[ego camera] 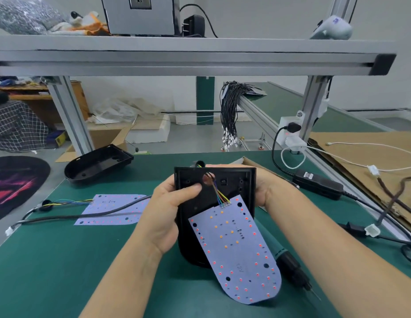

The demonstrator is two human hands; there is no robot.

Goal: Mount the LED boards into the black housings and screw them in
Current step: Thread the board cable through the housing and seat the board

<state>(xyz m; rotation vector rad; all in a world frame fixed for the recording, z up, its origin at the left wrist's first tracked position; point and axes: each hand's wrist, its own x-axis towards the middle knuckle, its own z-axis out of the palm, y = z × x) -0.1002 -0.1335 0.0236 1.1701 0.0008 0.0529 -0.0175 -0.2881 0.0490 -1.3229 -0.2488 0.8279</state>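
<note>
Two boards, two housings on the green mat.
My left hand (171,212) grips a housing (214,193) upright, its board (236,251) hanging out by coloured wires; my right hand (267,191) holds its far edge, fingers hidden. The spare board (112,210) and spare housing (98,165) lie left; a screwdriver (291,269) is partly covered.

Right hand (266,189) mostly behind housing (236,182)
</note>
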